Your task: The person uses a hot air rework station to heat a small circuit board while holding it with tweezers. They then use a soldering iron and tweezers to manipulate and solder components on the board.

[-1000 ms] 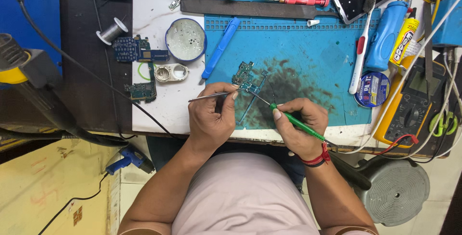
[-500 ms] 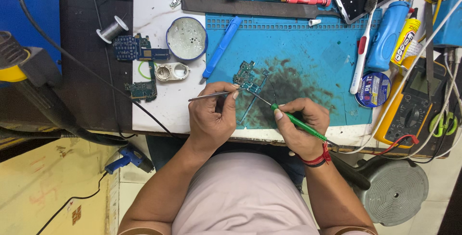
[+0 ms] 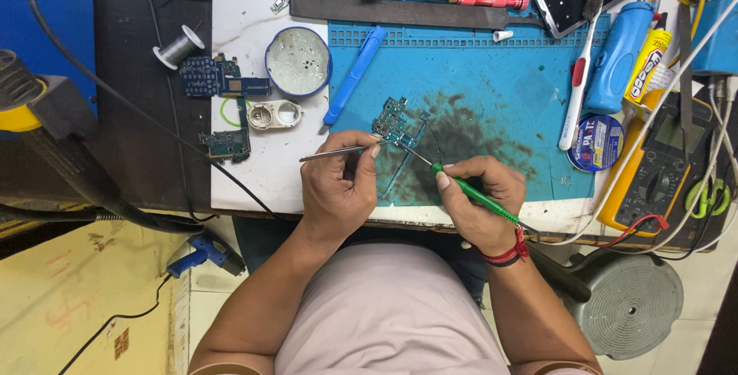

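A small green circuit board [image 3: 393, 120] lies on the blue work mat [image 3: 500, 75], on a dark stained patch. My left hand [image 3: 338, 184] pinches metal tweezers [image 3: 332, 154] whose tips reach the board's near edge. My right hand [image 3: 475, 198] grips a green-handled soldering iron [image 3: 470, 190]; its thin metal tip points up-left and meets the board close to the tweezer tips. A red band sits on my right wrist.
Left of the mat lie a round tin [image 3: 297, 60], a blue plastic tool [image 3: 354, 74], other circuit boards [image 3: 219, 83], a solder spool [image 3: 178, 46]. Right: a toothbrush [image 3: 578, 75], blue bottle [image 3: 619, 56], yellow multimeter [image 3: 661, 175], round blue tin [image 3: 596, 143]. A grey stool [image 3: 630, 306] stands below.
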